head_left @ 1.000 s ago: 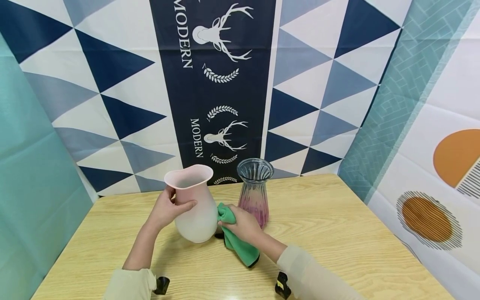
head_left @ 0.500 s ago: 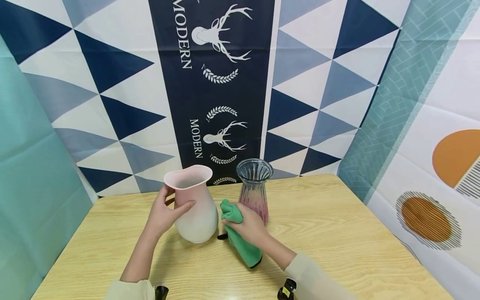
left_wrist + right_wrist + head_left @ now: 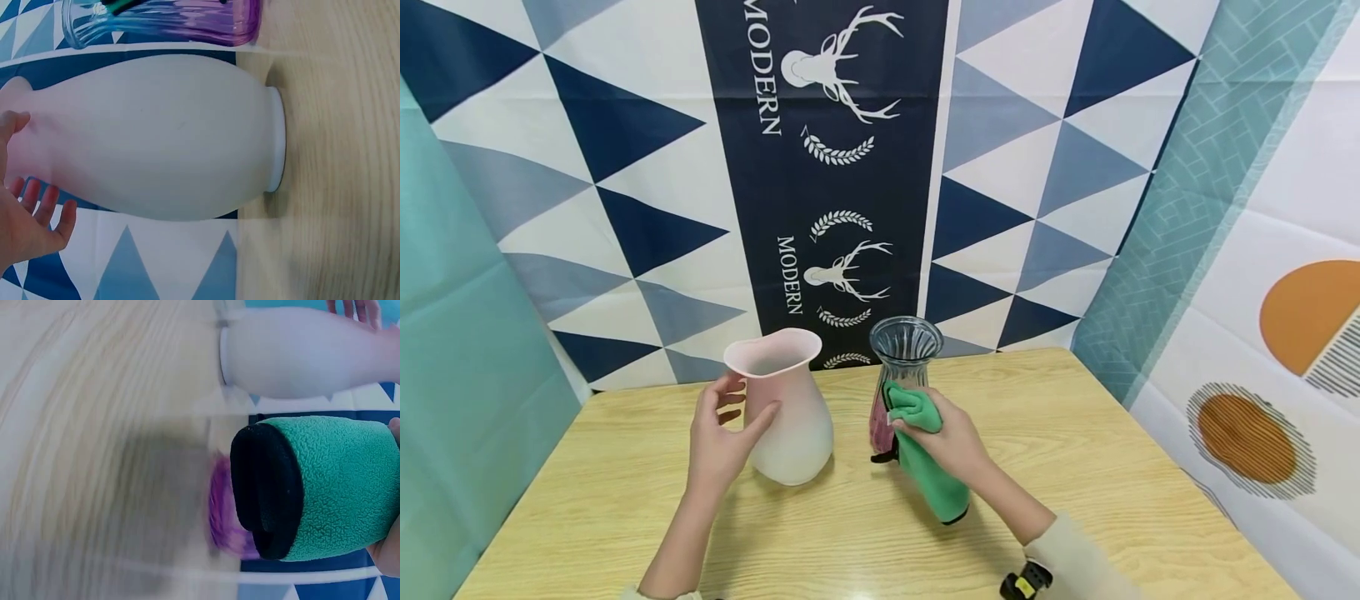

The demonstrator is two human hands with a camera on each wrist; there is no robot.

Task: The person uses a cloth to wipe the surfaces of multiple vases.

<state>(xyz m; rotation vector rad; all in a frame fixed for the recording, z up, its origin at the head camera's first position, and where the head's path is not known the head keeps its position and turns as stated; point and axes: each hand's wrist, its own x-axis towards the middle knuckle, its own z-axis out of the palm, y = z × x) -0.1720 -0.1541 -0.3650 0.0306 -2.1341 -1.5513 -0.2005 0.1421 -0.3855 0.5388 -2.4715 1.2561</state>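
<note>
While the light wooden table (image 3: 1075, 467) carried both vases, your matte pink-to-white ceramic vase (image 3: 786, 408) stood upright left of the ribbed clear glass vase with a purple base (image 3: 904, 354). Your right hand (image 3: 951, 437) gripped the folded green fleece cloth (image 3: 928, 471) against the glass vase. Your left hand (image 3: 722, 433) lay with fingers relaxed and spread, thumb touching the pink vase.

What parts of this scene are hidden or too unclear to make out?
- Glass vase: in the head view the green cloth and right hand cover its lower front.
- Glass vase base: motion-blurred in the right wrist view.
- Pink vase inside: not visible in any view.
- Left hand: cut off by the left wrist view's edge.
</note>
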